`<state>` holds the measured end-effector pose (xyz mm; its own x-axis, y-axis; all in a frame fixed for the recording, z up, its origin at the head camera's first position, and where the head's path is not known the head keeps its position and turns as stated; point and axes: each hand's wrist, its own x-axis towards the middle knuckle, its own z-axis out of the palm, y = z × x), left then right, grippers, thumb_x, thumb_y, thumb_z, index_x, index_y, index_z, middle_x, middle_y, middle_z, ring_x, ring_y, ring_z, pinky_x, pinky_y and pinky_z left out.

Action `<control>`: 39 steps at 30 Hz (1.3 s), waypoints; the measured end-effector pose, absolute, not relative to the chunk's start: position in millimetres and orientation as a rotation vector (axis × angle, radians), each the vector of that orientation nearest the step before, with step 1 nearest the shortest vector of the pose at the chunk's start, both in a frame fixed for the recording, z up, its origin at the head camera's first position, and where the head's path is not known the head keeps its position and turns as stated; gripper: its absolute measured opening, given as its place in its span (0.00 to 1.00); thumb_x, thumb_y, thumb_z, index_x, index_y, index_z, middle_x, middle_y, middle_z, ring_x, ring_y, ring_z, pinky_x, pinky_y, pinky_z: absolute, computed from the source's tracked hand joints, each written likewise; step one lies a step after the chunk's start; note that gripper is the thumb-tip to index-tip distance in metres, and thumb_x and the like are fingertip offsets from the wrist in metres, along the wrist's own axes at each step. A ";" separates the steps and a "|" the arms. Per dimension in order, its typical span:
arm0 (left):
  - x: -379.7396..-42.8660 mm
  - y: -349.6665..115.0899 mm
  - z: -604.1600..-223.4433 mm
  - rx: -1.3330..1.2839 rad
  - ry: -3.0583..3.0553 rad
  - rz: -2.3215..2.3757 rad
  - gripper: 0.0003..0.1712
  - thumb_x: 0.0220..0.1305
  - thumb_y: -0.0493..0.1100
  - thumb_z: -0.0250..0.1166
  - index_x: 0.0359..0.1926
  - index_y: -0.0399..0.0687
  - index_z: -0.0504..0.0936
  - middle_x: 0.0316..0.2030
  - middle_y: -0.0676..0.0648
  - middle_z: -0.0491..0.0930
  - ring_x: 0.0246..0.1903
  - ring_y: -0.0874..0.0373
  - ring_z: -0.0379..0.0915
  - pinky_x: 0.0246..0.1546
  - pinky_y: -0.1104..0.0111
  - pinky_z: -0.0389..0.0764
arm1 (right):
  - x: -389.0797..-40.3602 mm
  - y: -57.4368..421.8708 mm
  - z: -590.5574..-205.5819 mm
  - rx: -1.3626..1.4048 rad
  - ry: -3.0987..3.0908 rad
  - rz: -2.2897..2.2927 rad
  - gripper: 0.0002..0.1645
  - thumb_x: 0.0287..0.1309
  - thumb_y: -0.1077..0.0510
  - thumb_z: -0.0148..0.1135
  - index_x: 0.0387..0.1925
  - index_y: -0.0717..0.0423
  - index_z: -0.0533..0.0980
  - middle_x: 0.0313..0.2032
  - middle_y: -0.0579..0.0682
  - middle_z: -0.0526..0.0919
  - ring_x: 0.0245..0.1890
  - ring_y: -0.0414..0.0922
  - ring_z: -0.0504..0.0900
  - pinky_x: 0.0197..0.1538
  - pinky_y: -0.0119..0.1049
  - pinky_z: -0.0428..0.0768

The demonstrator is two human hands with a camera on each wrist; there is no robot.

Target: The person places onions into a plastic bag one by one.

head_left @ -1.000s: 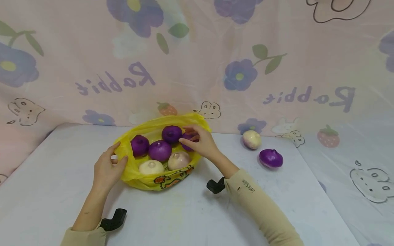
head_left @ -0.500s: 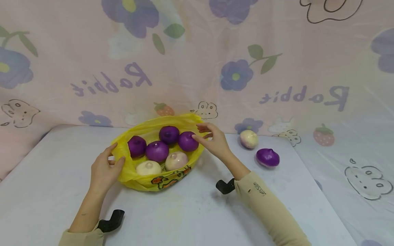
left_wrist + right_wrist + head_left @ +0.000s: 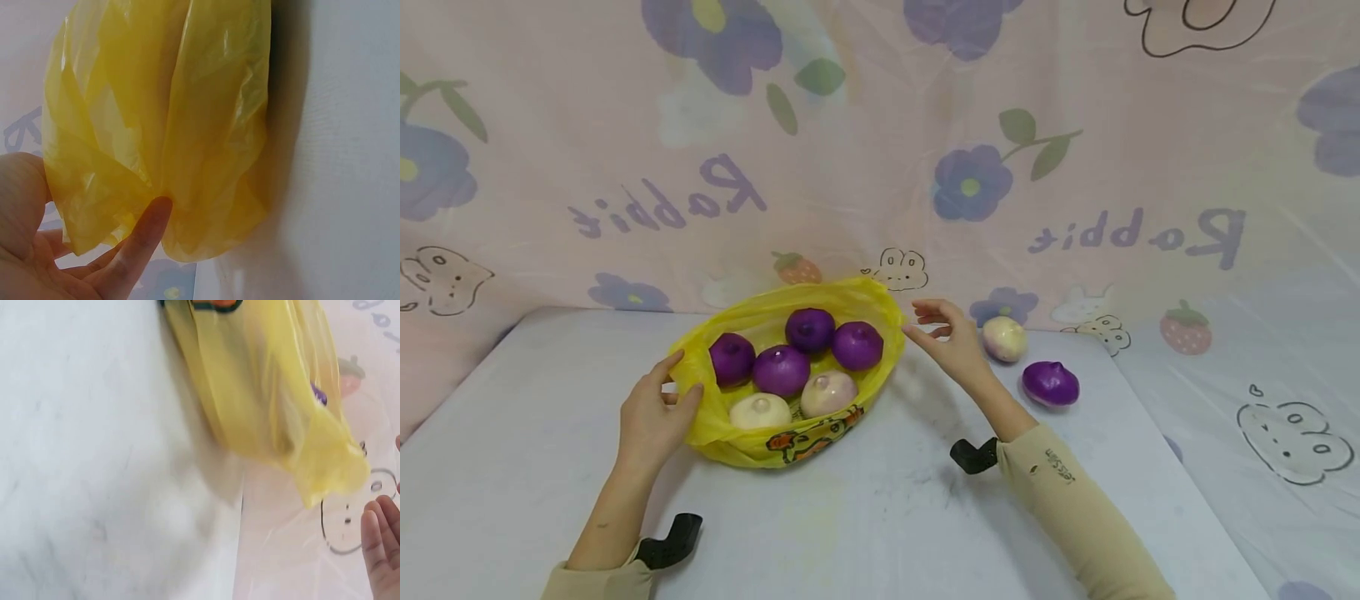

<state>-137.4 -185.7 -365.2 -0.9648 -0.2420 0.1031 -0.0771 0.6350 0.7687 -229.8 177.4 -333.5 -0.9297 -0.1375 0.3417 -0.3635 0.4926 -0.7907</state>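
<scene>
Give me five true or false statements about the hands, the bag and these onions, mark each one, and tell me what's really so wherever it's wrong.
1. The left hand touches the yellow bag. True.
2. The right hand is inside the bag. False: it is outside, holding nothing.
3. Four purple onions lie in the bag. True.
4. Both onions outside the bag are purple. False: there is one loose purple onion and one loose pale onion.
5. Two pale onions lie in the bag. True.
</scene>
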 end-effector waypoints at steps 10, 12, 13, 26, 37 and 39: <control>-138.5 -187.6 -363.7 0.248 -2.653 -1.213 0.33 0.65 0.41 0.58 0.69 0.36 0.62 0.55 0.28 0.70 0.44 0.37 0.77 0.27 0.76 0.72 | -232.5 201.8 -337.9 0.250 -2.536 1.392 0.28 0.57 0.52 0.67 0.57 0.59 0.74 0.55 0.55 0.78 0.52 0.51 0.77 0.50 0.39 0.76; -138.6 -188.0 -363.8 0.246 -2.655 -1.212 0.33 0.65 0.41 0.58 0.69 0.36 0.62 0.54 0.28 0.70 0.44 0.37 0.77 0.27 0.75 0.72 | -233.2 206.3 -339.7 0.222 -2.532 1.384 0.28 0.57 0.53 0.67 0.57 0.59 0.73 0.56 0.56 0.77 0.53 0.52 0.77 0.51 0.41 0.76; -138.4 -188.1 -363.8 0.247 -2.656 -1.217 0.33 0.65 0.41 0.58 0.69 0.36 0.62 0.54 0.28 0.70 0.44 0.37 0.77 0.27 0.75 0.72 | -233.2 208.4 -340.4 0.205 -2.526 1.386 0.28 0.57 0.53 0.67 0.57 0.60 0.73 0.56 0.57 0.77 0.53 0.52 0.76 0.51 0.43 0.75; -134.4 -187.7 -365.1 0.215 -2.641 -1.193 0.33 0.65 0.42 0.56 0.68 0.36 0.63 0.54 0.28 0.70 0.42 0.39 0.76 0.29 0.72 0.73 | -241.6 240.1 -358.8 -0.197 -2.447 1.288 0.28 0.56 0.53 0.66 0.55 0.63 0.74 0.60 0.63 0.71 0.62 0.58 0.66 0.64 0.50 0.64; -133.3 -187.1 -367.8 0.229 -2.643 -1.196 0.32 0.65 0.41 0.57 0.68 0.35 0.63 0.54 0.27 0.70 0.43 0.38 0.76 0.27 0.73 0.73 | -247.4 251.3 -368.5 -0.331 -2.482 1.207 0.39 0.54 0.49 0.68 0.63 0.61 0.66 0.65 0.66 0.60 0.65 0.62 0.60 0.65 0.60 0.56; -134.8 -186.7 -367.6 0.219 -2.641 -1.196 0.32 0.65 0.41 0.57 0.68 0.35 0.63 0.54 0.27 0.70 0.42 0.38 0.76 0.28 0.72 0.73 | -250.6 253.1 -369.0 -0.354 -2.503 1.182 0.43 0.53 0.48 0.68 0.66 0.60 0.63 0.67 0.66 0.57 0.66 0.63 0.59 0.66 0.61 0.56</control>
<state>-134.8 -186.7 -367.6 -0.9616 -0.2303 0.1496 -0.0395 0.6550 0.7546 -250.6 253.1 -369.0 -0.9080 0.3659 0.2040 0.0749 0.6209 -0.7803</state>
